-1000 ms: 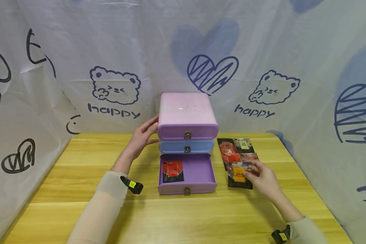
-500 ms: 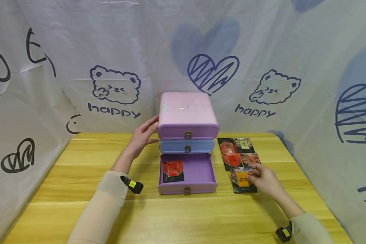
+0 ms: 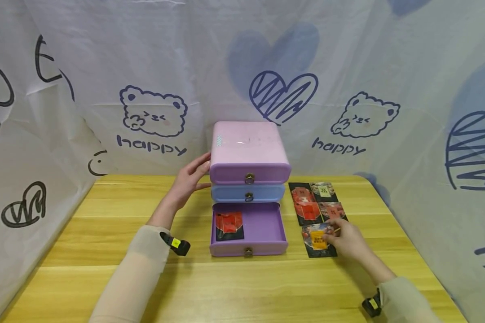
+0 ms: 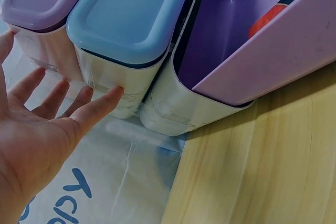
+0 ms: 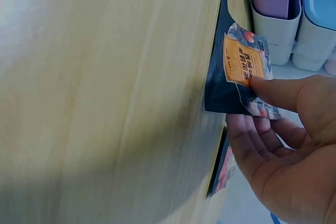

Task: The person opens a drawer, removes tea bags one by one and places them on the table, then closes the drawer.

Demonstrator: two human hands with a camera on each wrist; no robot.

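Observation:
My left hand has its fingers spread against the left side of a small drawer unit. In the left wrist view the fingertips touch its pale wall by the blue drawer. The bottom purple drawer is pulled out, with a red-and-black sachet lying in its left half. To the right of the unit, my right hand pinches a dark sachet with an orange label between thumb and fingers. That sachet is low over the table, just in front of the other sachets.
Several sachets lie in two columns on the wooden table, right of the drawer unit. The upper purple drawer and the blue drawer are pushed in. A printed white cloth hangs behind and at both sides.
My right hand shifts the orange-labelled sachet toward the front of the table, off the other sachets, first right and then slightly left. The left hand stays at the unit's side.

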